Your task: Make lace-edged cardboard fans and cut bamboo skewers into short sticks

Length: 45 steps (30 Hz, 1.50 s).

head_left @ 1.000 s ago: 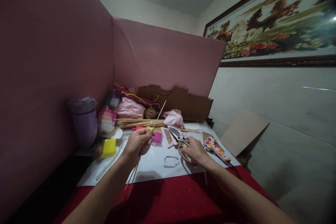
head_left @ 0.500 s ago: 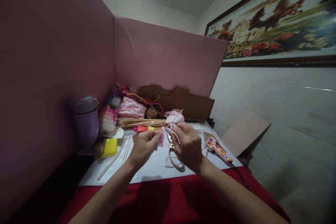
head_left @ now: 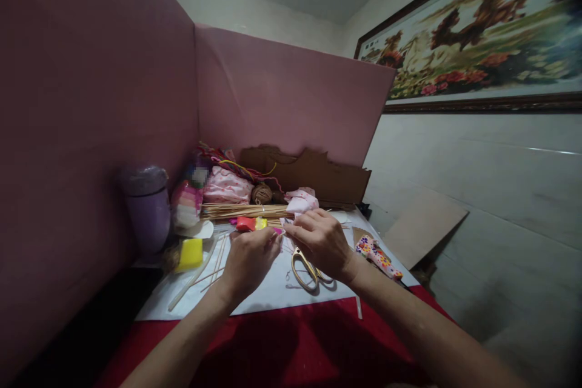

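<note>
My left hand and my right hand meet fingertip to fingertip above the white sheet. Both are closed in a pinch on a thin wooden stick, of which only a short piece shows between the fingers. Gold-handled scissors lie on the sheet just under my right hand. A bundle of the same sticks lies behind my hands, and a few loose ones rest to the left of my left hand.
A flower-patterned glue gun lies right of my right hand. A purple tumbler, a yellow block, pink cloth, a twine ball and cardboard pieces crowd the back. Pink boards wall the left and rear.
My right hand left the scissors and came up to the stick in my left hand. The stick tipped from upright to nearly level, and both hands drew together over the sheet.
</note>
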Tool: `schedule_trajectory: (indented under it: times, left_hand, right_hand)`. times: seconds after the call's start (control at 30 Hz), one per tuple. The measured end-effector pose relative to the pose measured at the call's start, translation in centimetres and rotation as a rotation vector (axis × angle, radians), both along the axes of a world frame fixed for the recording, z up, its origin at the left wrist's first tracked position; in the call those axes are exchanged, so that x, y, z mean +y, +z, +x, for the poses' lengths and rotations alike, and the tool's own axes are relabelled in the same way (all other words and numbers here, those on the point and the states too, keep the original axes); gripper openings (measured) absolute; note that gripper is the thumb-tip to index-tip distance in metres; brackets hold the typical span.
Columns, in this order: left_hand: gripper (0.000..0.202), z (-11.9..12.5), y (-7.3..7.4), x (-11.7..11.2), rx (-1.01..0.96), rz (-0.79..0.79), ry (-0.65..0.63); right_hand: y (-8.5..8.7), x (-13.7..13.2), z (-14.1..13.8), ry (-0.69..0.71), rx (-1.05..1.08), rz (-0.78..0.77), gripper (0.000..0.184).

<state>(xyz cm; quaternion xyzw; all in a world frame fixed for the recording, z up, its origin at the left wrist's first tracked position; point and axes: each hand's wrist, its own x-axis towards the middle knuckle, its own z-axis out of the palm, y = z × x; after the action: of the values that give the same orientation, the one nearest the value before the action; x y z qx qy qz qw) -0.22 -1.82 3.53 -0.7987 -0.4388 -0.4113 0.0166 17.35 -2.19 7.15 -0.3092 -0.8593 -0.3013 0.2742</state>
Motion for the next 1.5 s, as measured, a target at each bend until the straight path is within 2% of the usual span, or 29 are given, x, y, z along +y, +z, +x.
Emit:
schedule_trajectory:
  times: [0.3, 0.57, 0.67, 0.73, 0.8, 0.9, 0.97, 1.07, 1.17, 1.23, 1.3, 1.37, 1.4, 1.5]
  left_hand:
    - [0.029, -0.1, 0.1, 0.1, 0.055, -0.023, 0.082]
    - [0.027, 0.2, 0.3, -0.3, 0.128, -0.142, 0.227]
    - [0.026, 0.0, 0.4, -0.3, 0.123, -0.169, 0.242]
    - [0.028, -0.4, 0.7, -0.2, 0.055, -0.192, 0.122]
    - [0.032, -0.9, 1.1, -0.1, -0.102, -0.283, -0.123]
    - [0.034, -1.4, 1.7, -0.1, -0.480, -0.601, -0.492]
    - [0.033, -1.5, 2.0, -0.2, -0.728, -0.770, -0.619]
    - [0.033, -1.4, 2.0, 0.1, -0.958, -0.830, -0.669]
    - [0.035, -1.6, 1.8, 0.9, -1.072, -0.833, -0.635]
    - [0.034, -2.0, 1.7, 1.6, -1.158, -0.786, -0.598]
    - [0.032, -2.5, 1.7, 2.3, -1.266, -0.698, -0.580]
    - [0.032, -3.0, 1.9, 2.6, -1.359, -0.624, -0.594]
    - [0.032, -3.2, 2.0, 2.7, -1.389, -0.604, -0.606]
    - [0.031, -3.5, 2.1, 2.8, -1.439, -0.592, -0.634]
  right_hand:
    - [-0.1, 0.6, 0.1, 0.015, 0.000, -0.062, 0.025]
    - [-1.8, -0.5, -2.3, -0.214, -0.002, -0.040, 0.021]
    - [-1.7, -0.5, -2.6, -0.232, 0.006, -0.069, 0.020]
    - [-1.0, -0.2, -2.0, -0.120, 0.084, -0.218, 0.020]
    - [0.1, 0.4, -0.8, 0.082, 0.248, -0.510, 0.022]
    - [0.7, 1.6, 0.5, 0.288, 0.608, -0.960, 0.031]
    - [0.0, 2.6, 0.7, 0.293, 0.797, -1.056, 0.031]
    - [-2.5, 4.0, 0.0, 0.110, 0.853, -0.970, 0.025]
    - [-5.2, 4.7, -1.1, -0.129, 0.693, -0.810, 0.020]
    - [-6.1, 4.4, -1.8, -0.261, 0.567, -0.663, 0.018]
    - [-6.2, 3.9, -2.6, -0.347, 0.490, -0.507, 0.016]
    - [-5.8, 3.3, -3.8, -0.304, 0.486, -0.484, 0.017]
    - [-5.5, 3.1, -4.6, -0.217, 0.508, -0.557, 0.021]
    - [-4.6, 2.4, -6.9, 0.199, 0.569, -1.059, 0.028]
